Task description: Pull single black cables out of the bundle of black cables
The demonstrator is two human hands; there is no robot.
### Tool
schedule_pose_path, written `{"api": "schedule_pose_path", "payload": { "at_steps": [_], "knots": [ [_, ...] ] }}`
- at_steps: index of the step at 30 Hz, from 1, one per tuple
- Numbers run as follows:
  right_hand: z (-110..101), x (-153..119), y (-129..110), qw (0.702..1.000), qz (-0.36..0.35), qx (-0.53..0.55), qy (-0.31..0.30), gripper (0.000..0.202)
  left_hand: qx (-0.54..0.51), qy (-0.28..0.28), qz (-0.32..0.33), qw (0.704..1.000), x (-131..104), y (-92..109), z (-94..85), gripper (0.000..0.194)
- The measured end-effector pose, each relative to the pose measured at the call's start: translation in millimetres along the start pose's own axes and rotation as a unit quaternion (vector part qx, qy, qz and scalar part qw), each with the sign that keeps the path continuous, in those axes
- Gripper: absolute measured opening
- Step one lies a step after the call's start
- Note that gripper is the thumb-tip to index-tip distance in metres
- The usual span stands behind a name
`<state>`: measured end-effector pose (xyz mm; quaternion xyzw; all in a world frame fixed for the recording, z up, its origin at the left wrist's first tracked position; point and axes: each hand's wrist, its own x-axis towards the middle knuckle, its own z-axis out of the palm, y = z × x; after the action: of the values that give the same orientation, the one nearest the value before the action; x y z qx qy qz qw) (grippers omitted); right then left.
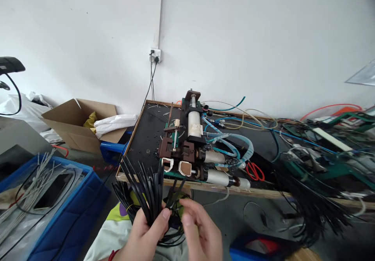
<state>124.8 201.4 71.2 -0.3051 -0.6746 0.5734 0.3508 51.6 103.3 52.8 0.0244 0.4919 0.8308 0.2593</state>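
Note:
My left hand (pixel 150 228) is closed around a bundle of black cables (pixel 149 192), their flat ends fanning up and to the left. The thumb presses across the strands. Just to its right is my right hand (pixel 199 226), with thumb and fingers apart and nothing visibly gripped, close to a few cable ends that angle up to the right. More black cable loops hang below and between the hands, over my lap. Beyond the hands, at the bench's front edge, stands a pneumatic machine (pixel 195 124) with white cylinders and brown clamp blocks.
A blue crate (pixel 73 210) at left holds pale cables and a phone (pixel 52 192). Behind it sits an open cardboard box (pixel 79 136). Another black cable bundle (pixel 313 202) hangs over the bench edge (pixel 263 194) at right. Blue air hoses (pixel 234 140) curl beside the machine.

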Motion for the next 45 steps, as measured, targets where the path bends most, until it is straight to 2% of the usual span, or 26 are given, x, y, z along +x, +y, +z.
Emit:
{"api": "schedule_pose_path", "payload": {
  "at_steps": [2, 4, 6, 8, 10, 12, 15, 20, 25, 27, 30, 34, 37, 39, 42, 45],
  "knots": [
    [23, 5, -17, 0.998, -0.03, 0.042, -0.043, 0.024, 0.01, 0.017, -0.008, 1.0, -4, -1, 2.7, 0.049],
    [37, 8, -24, 0.994, -0.049, 0.089, -0.047, 0.024, 0.029, 0.027, -0.014, 0.999, -3, 3, 3.0, 0.049],
    [43, 8, -22, 0.988, -0.052, 0.142, -0.002, 0.022, 0.064, 0.021, 0.011, 0.998, 2, 12, 1.7, 0.048],
    [43, 5, -15, 0.979, -0.044, 0.193, 0.049, 0.024, 0.109, 0.004, 0.071, 0.991, 10, 21, -0.4, 0.055],
    [41, 2, -7, 0.973, -0.023, 0.223, 0.063, 0.027, 0.126, 0.002, 0.11, 0.986, 20, 29, -2.5, 0.061],
    [40, -2, 1, 0.979, 0.0, 0.199, 0.04, 0.027, 0.094, 0.022, 0.094, 0.991, 28, 32, -3.9, 0.057],
    [42, -8, 12, 0.996, -0.006, 0.088, 0.009, 0.022, 0.052, 0.023, 0.062, 0.996, 34, 30, -4.5, 0.042],
    [47, -12, 22, 0.999, -0.039, -0.014, -0.031, 0.024, 0.081, 0.039, 0.056, 0.994, 37, 24, -6.6, 0.036],
    [49, -9, 22, 0.999, -0.019, -0.027, -0.035, 0.031, 0.034, 0.013, 0.043, 0.998, 35, 20, -8.1, 0.036],
    [49, -9, 21, 0.999, -0.012, -0.022, -0.047, 0.033, 0.057, 0.04, 0.051, 0.996, 35, 21, -7.5, 0.032],
    [46, -8, 23, 0.993, 0.039, 0.012, -0.113, 0.038, 0.073, 0.086, 0.072, 0.991, 38, 24, -7.4, 0.028],
    [36, -7, 33, 0.958, 0.102, 0.123, -0.238, 0.052, 0.062, 0.084, 0.082, 0.991, 42, 29, -7.1, 0.027],
    [32, -4, 39, 0.92, 0.14, 0.223, -0.29, 0.054, 0.043, 0.075, 0.089, 0.992, 44, 36, -4.4, 0.029],
    [34, -1, 39, 0.89, 0.169, 0.31, -0.288, 0.051, 0.028, 0.059, 0.094, 0.993, 45, 42, -2.3, 0.033],
    [41, 5, 38, 0.83, 0.205, 0.459, -0.242, 0.045, -0.003, 0.04, 0.107, 0.993, 47, 50, -0.2, 0.038],
    [49, 12, 37, 0.772, 0.224, 0.557, -0.208, 0.036, -0.018, 0.038, 0.112, 0.993, 49, 54, 0.2, 0.031]
  ]
}}
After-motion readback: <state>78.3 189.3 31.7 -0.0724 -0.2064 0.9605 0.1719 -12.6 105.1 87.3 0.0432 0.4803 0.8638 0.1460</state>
